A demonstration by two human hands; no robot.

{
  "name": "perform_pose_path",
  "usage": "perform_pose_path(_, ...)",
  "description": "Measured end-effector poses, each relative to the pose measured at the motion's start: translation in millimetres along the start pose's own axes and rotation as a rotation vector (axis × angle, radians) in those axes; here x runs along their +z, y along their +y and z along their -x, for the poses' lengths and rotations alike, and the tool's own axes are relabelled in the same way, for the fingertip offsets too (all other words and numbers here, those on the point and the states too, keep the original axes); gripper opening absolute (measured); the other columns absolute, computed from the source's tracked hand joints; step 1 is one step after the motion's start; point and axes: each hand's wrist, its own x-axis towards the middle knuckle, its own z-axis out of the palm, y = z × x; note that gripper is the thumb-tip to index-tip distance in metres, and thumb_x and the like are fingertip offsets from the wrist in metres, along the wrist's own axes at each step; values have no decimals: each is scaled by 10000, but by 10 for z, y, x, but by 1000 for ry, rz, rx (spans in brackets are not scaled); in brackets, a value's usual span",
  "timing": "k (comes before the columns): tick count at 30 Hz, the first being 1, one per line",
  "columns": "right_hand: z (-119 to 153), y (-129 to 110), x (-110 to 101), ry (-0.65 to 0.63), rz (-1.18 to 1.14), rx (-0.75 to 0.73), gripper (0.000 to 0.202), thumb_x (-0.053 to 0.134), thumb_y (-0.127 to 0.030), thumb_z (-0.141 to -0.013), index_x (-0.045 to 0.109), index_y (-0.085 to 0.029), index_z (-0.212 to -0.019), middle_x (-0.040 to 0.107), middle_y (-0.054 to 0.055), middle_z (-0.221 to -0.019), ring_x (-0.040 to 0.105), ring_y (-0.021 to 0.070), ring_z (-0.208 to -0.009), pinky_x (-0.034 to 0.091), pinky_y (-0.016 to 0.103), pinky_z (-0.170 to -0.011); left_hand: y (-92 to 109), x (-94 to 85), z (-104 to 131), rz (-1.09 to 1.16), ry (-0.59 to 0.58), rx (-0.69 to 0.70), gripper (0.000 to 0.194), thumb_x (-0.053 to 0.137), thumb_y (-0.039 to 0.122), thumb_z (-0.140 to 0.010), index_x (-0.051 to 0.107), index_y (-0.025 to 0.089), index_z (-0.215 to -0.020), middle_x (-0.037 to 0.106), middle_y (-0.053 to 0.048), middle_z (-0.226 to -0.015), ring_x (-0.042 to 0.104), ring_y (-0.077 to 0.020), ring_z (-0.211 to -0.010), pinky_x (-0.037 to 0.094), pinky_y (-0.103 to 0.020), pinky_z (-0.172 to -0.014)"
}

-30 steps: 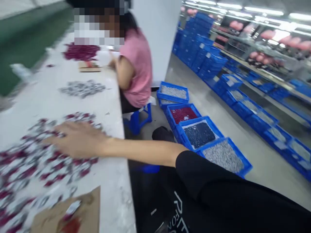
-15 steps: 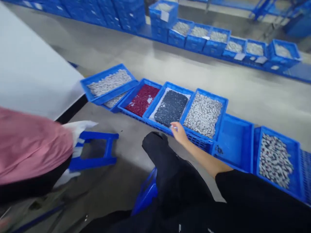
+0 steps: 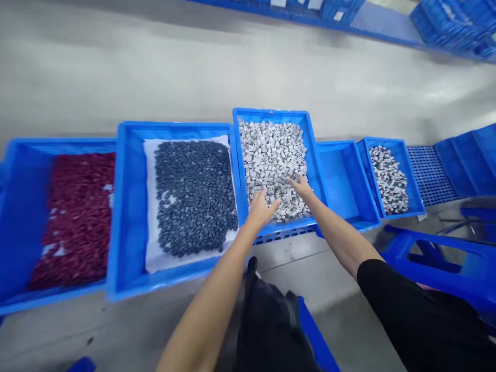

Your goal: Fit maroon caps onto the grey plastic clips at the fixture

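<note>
Both my hands are over a blue crate (image 3: 315,168) filled with small whitish blocky pieces (image 3: 271,147). My left hand (image 3: 262,209) is at the crate's near left part, thumb and fingers apart, at the pieces. To its right, my right hand (image 3: 301,186) reaches over the near right part with its fingers spread. Neither hand visibly holds anything; whether the fingertips touch the pieces I cannot tell. Left of this crate, a wider blue crate holds dark grey pieces (image 3: 194,196) on a white sheet (image 3: 152,232).
Farther left is a crate of dark red pieces (image 3: 77,217). On the right stand a blue crate (image 3: 337,178) with a bare bottom and one of mixed pieces (image 3: 387,181). Blue stools (image 3: 437,253) are at the lower right. More crates line a shelf (image 3: 380,26) beyond the floor.
My view has turned right and come closer to the crates. My right hand has moved from the dark pieces to the whitish ones. My left hand has entered view; the person in pink has left it.
</note>
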Motion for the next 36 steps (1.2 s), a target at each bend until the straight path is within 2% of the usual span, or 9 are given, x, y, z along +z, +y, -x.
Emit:
perform_pose_path(3,-468,43,412,1,46,89,584,840,-472,-1040,680,-218,-1540,567,199,-1687,575,444,-1540,493,722,-1250,-78,633,-615,-37,115,-115,767,826,454,-928,617,176,-1612,488,-277,-1790,384,-490,-1719,349,-640,-1377)
perform_pose_path(6,-724,83,780,44,60,139,740,828,-597,-981,624,-273,-1616,359,250,-1809,296,577,-1690,222,906,-1289,-96,1077,-1052,-90,258,-187,861,712,526,-1016,468,158,-1754,255,-274,-1908,156,-564,-1771,199,-771,-1380)
perform_pose_path(8,-771,125,935,72,59,144,716,749,-630,-1000,595,-316,-1625,375,227,-1782,271,571,-1685,175,931,-1270,-98,1275,-1217,-114,325,-205,824,616,529,-1076,423,171,-1793,266,-263,-1904,166,-584,-1752,203,-807,-1354)
perform_pose_path(11,-670,213,1021,68,51,108,600,716,-621,-996,661,-332,-1519,494,182,-1647,374,529,-1605,220,902,-1263,-139,1437,-1246,-110,368,-188,647,517,466,-1133,538,237,-1738,409,-222,-1840,289,-554,-1701,269,-770,-1335)
perform_pose_path(16,-248,336,972,-12,-22,8,405,752,-592,-969,805,-271,-1210,570,159,-1513,522,489,-1449,338,825,-1246,-246,1476,-1057,9,364,-183,463,423,286,-1164,751,234,-1487,643,-198,-1649,519,-396,-1595,343,-624,-1343)
perform_pose_path(24,-12,291,879,32,-324,-114,265,595,-297,-1029,835,-226,-1115,721,126,-1294,659,293,-1332,506,446,-1242,-307,1516,-1062,323,384,-162,331,496,376,-1199,806,260,-1187,828,-113,-1329,660,-299,-1444,441,-536,-1324)
perform_pose_path(27,90,118,930,50,-427,-157,270,602,-278,-1008,850,-247,-1112,750,98,-1256,690,262,-1293,536,410,-1217,-335,1456,-1064,461,371,-157,296,624,431,-1173,767,204,-1299,793,-121,-1330,753,-274,-1246,620,-500,-1127)
perform_pose_path(31,353,-87,940,105,-501,-145,281,584,-275,-970,842,-229,-1073,745,100,-1191,732,259,-1182,586,422,-1151,-290,1285,-994,597,374,-150,388,769,438,-1103,725,172,-1382,757,-120,-1356,774,-266,-1132,683,-483,-975)
perform_pose_path(36,557,-290,623,279,-514,-115,344,491,-296,-967,809,-223,-1076,716,127,-1177,712,285,-1190,597,468,-1131,46,1098,-790,708,341,-55,329,694,417,-1112,743,187,-881,772,-48,-929,749,-219,-944,633,-363,-930)
